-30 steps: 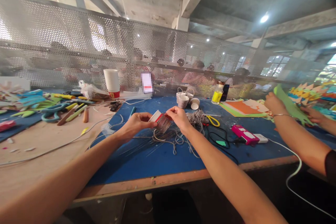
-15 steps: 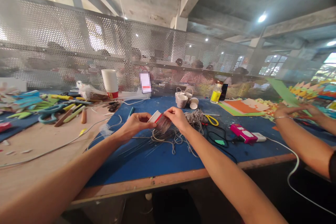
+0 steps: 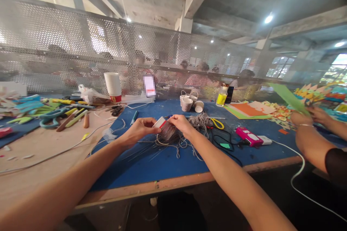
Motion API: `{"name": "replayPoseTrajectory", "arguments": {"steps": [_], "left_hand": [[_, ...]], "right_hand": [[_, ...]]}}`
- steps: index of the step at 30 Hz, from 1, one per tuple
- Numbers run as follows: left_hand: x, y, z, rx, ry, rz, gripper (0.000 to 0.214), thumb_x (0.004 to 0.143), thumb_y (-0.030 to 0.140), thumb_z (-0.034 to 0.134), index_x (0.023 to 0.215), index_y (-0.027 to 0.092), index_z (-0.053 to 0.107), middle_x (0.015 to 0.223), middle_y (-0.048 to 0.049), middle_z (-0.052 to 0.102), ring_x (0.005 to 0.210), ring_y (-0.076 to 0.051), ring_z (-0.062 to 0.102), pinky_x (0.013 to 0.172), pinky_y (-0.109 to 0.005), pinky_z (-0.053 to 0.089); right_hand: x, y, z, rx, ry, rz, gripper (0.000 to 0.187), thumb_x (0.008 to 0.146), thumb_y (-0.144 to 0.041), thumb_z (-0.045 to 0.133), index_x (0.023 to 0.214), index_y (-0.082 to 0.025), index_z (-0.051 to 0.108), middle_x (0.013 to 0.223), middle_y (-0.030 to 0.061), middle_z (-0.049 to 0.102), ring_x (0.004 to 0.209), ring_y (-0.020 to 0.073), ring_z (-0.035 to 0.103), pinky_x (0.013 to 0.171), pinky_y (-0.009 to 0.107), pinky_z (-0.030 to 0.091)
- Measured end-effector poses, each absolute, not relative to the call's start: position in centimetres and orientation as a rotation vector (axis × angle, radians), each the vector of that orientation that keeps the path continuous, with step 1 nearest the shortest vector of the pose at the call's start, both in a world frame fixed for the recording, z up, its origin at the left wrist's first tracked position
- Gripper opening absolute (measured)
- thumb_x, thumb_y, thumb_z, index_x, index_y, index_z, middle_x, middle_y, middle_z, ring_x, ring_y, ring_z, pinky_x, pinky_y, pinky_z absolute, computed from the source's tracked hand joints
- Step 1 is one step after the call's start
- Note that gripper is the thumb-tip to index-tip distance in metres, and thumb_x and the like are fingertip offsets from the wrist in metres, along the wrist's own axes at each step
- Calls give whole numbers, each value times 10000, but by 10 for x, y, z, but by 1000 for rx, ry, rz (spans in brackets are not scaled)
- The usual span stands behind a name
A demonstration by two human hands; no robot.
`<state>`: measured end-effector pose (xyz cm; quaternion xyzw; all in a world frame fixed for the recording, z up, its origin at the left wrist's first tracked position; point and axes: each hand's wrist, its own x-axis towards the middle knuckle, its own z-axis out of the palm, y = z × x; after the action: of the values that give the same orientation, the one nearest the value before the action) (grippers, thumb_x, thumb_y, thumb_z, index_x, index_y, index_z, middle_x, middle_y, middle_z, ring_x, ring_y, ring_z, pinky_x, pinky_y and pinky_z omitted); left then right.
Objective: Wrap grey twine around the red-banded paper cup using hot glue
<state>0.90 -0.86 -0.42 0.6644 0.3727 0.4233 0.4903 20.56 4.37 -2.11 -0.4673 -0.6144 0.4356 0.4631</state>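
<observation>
Between my two hands is a small clear plastic packet (image 3: 168, 132) with a white and red end (image 3: 160, 122). My left hand (image 3: 140, 130) is closed on that white and red end, thumb and fingers pinching it. With its fingertips, my right hand (image 3: 182, 124) pinches the upper right edge of the packet. What the packet contains is too small to make out. Under and behind the hands lies a tangle of grey cord (image 3: 200, 122). Thin clear strands (image 3: 145, 149) spread over the blue mat (image 3: 130, 173) below the packet.
Small cord-wrapped cups (image 3: 186, 103), a yellow loop handle (image 3: 217, 124), a bottle (image 3: 222, 95) and a pink device (image 3: 248, 136) stand or lie beyond and right. A co-worker's hands (image 3: 301, 117) hold green paper. Left are stacked paper cups (image 3: 112, 85), scissors (image 3: 51, 118) and tools.
My hands keep their grip on the packet, with the right fingertips shifted slightly. At right, the co-worker's hands and green paper have moved a little.
</observation>
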Motion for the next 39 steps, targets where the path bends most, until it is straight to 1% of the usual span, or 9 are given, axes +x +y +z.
{"name": "replayPoseTrajectory", "arguments": {"steps": [6,11,16,21,25,28,32,35,39], "left_hand": [[6,-7,-4,1636,918,1068,156,679,291,783,777,182,727,762,-19,726,723,-176,621,737,-292,441],[4,-4,-5,1632,895,1084,161,676,291,780,784,185,726,764,-18,720,720,-178,619,738,-295,438],[3,-2,-7,1622,878,1086,158,679,288,783,782,192,712,754,-2,708,716,-165,609,735,-286,428],[2,-2,-8,1619,876,1078,194,673,296,787,816,189,710,786,-15,710,739,-177,613,744,-296,436],[3,-4,-5,1588,861,1087,194,677,300,785,813,184,710,782,-15,692,739,-170,605,756,-298,449],[4,-7,-1,1498,807,1093,177,708,312,760,808,171,719,818,-34,681,786,-179,611,815,-324,474],[5,-8,3,1416,766,1105,174,741,319,735,797,155,724,859,-57,679,825,-185,618,857,-342,491],[4,-6,2,1396,761,1119,181,740,313,736,831,157,726,879,-60,689,828,-187,627,841,-334,504],[3,-5,0,1349,736,1158,190,756,328,713,834,155,730,901,-76,695,863,-209,631,830,-354,521]], "right_hand": [[205,41,-18,-1087,-1483,1114,170,723,-310,627,755,-154,683,683,-9,642,603,105,530,582,222,396],[205,40,-17,-1004,-1452,1145,218,737,-360,651,812,-159,688,733,2,656,624,112,547,595,228,413],[206,38,-15,-987,-1470,1130,248,767,-391,635,857,-172,707,792,14,671,688,126,564,615,228,417],[207,32,-10,-959,-1468,1159,285,804,-429,595,889,-183,712,896,28,684,790,152,589,643,231,428],[207,28,-6,-954,-1491,1160,363,825,-498,558,912,-178,704,890,28,680,783,154,580,640,235,421],[207,26,-4,-932,-1527,1169,392,829,-526,548,940,-178,690,861,18,670,750,147,570,641,239,420],[206,26,-5,-929,-1577,1150,341,819,-491,583,957,-193,675,860,6,663,756,141,575,669,236,433],[206,25,-4,-908,-1622,1118,310,804,-443,614,996,-206,668,933,8,676,828,148,593,723,237,453],[206,24,-2,-881,-1686,1053,308,818,-413,606,1037,-204,661,1028,24,682,928,159,602,799,253,464]]}}
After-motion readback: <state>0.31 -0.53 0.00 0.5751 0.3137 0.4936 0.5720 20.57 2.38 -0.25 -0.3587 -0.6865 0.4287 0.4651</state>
